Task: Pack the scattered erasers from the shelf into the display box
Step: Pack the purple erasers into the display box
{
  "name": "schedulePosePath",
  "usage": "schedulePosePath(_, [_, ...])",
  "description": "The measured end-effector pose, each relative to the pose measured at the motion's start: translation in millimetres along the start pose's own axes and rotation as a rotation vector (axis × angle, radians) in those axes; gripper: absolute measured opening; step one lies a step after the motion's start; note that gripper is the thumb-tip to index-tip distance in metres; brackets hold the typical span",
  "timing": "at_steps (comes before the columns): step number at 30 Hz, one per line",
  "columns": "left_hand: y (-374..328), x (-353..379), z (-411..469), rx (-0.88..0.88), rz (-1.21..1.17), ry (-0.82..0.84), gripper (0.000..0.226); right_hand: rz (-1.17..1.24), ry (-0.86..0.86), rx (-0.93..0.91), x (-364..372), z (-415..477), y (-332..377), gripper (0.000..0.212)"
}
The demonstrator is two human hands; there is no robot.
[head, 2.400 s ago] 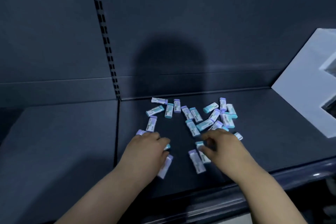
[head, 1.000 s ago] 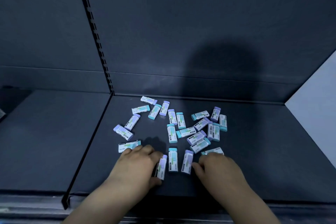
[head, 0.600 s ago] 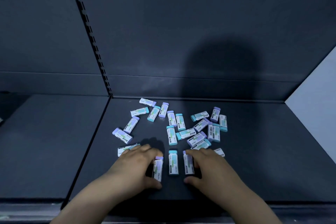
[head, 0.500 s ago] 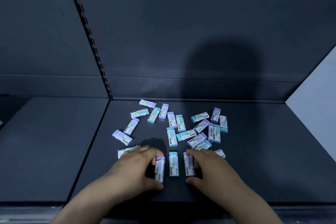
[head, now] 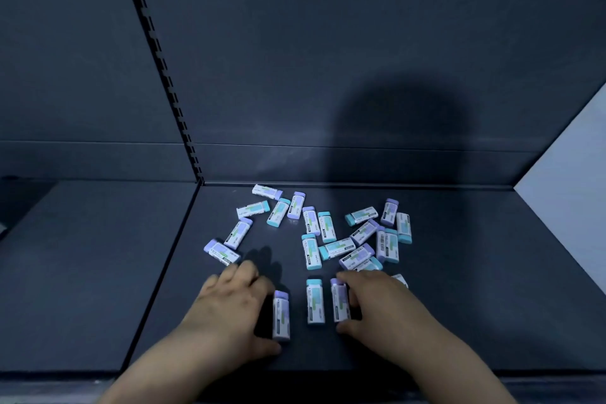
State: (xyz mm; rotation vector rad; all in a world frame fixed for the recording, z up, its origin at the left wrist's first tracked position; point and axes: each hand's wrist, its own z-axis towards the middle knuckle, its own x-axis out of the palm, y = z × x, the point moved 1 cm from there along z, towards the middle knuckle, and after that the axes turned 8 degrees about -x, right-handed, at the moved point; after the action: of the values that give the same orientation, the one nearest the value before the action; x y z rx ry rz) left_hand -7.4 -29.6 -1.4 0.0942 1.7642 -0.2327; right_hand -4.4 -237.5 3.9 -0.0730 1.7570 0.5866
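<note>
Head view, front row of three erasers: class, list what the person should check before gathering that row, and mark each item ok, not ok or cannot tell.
1. Right hand pinches the right purple-capped eraser end to end, finger and thumb: ok.
2. Left hand grips the left purple-capped eraser: cannot tell; the eraser lies against the hand's side.
3. Teal-capped eraser between them lies parallel and untouched: ok.
4. The three erasers pressed together: not ok; gaps show.
5. Place to put them in view: cannot tell; only a white panel shows at the right edge.
</note>
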Motion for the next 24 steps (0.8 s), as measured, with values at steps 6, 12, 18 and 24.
schedulePosePath(6, [-7, 0, 2, 0.073, -0.009, 0.03, 0.083, -0.068, 0.071, 0.011, -3, 6, 4, 0.057])
schedulePosePath(12, [-18, 2, 16, 0.05, -0.029, 0.016, 0.077, -0.108, 0.092, -0.007, -7, 12, 5, 0.053])
schedulePosePath(18, [-24, 0, 18, -0.001, -0.026, 0.007, 0.072, -0.068, 0.065, -0.041, -9, 15, -2, 0.048])
schedulePosePath(24, [-12, -11, 13, -0.023, -0.064, -0.179, 0.071, -0.019, -0.071, -0.146, -7, 23, 7, 0.062])
